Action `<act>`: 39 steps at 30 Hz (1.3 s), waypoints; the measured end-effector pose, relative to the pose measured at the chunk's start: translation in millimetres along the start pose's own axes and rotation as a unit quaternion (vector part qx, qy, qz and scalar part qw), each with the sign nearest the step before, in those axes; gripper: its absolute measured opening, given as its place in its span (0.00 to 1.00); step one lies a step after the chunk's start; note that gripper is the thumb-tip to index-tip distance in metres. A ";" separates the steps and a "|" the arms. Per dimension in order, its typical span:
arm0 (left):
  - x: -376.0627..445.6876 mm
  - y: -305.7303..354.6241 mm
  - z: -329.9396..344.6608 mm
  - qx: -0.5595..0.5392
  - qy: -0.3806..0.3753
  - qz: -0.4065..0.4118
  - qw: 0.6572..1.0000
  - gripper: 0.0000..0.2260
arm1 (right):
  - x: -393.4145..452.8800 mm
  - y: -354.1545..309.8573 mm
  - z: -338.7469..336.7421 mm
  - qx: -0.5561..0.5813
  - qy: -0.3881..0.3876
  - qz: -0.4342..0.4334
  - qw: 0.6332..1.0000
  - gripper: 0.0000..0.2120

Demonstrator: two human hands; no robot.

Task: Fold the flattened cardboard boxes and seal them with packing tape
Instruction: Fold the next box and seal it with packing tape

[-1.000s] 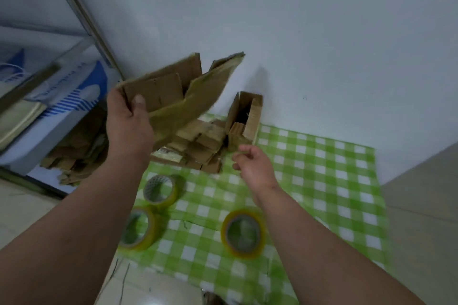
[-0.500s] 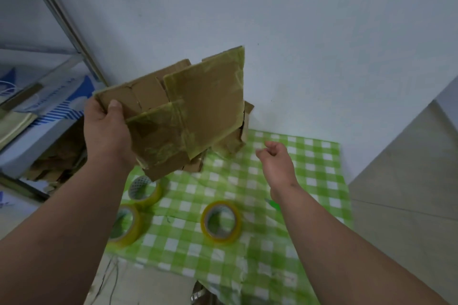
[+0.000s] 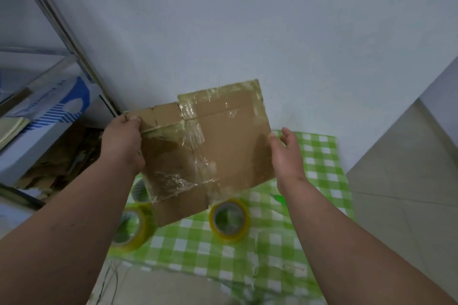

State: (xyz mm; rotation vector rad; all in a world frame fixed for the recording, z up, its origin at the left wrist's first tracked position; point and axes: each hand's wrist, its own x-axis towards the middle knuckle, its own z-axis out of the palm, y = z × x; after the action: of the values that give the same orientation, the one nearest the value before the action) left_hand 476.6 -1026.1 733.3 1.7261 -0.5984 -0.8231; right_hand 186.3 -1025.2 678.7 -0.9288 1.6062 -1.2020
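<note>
I hold a flattened brown cardboard box point(image 3: 223, 146) up in the air, its broad face toward me, with strips of old clear tape stuck across it. My left hand point(image 3: 122, 143) grips its upper left edge, thumb on the near face. My right hand point(image 3: 285, 153) touches the right edge with fingers mostly straight and spread. Under the box, three yellow rolls of packing tape lie on the green checked cloth point(image 3: 319, 171): one in the middle point(image 3: 229, 219), one at the left point(image 3: 128, 230), and a third point(image 3: 140, 189) half hidden behind the cardboard.
A white wall rises just behind the cloth. At the left stands a metal shelf frame point(image 3: 62, 30) with a white and blue carton point(image 3: 49, 109) and a heap of cardboard scraps point(image 3: 62, 161) under it. Bare tiled floor point(image 3: 401, 181) lies at the right.
My left hand turned the flattened box from edge-on to face-on and brought it to the middle. My right hand rose from above the cloth to the box's right edge.
</note>
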 end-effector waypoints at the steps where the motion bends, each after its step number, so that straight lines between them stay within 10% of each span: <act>1: 2.1 -5.3 -2.9 0.010 -0.017 -0.007 1.000 0.13 | -1.6 1.2 2.8 -0.009 -0.011 0.004 1.000 0.26; 10: 29.3 -46.1 -20.7 0.018 -0.038 -0.071 0.997 0.18 | -25.0 29.5 11.9 -0.082 -0.028 0.048 0.995 0.19; 20: 14.5 -72.0 -27.3 0.120 -0.285 -0.202 0.930 0.31 | -35.0 48.2 3.9 -0.057 0.020 0.217 0.974 0.12; 25: 20.2 -68.5 -28.2 0.150 -0.232 -0.215 0.937 0.13 | -40.1 44.7 -7.9 0.018 -0.041 0.281 0.959 0.15; 39: 14.8 -36.9 -18.9 -0.064 -0.375 -0.258 0.888 0.19 | -47.6 32.1 -1.8 0.198 -0.108 0.286 0.931 0.10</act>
State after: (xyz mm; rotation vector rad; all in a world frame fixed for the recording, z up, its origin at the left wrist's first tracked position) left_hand 500.4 -1014.7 697.9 1.4175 -0.5629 -1.9106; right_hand 198.0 -972.9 658.2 -0.2847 1.2626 -0.9172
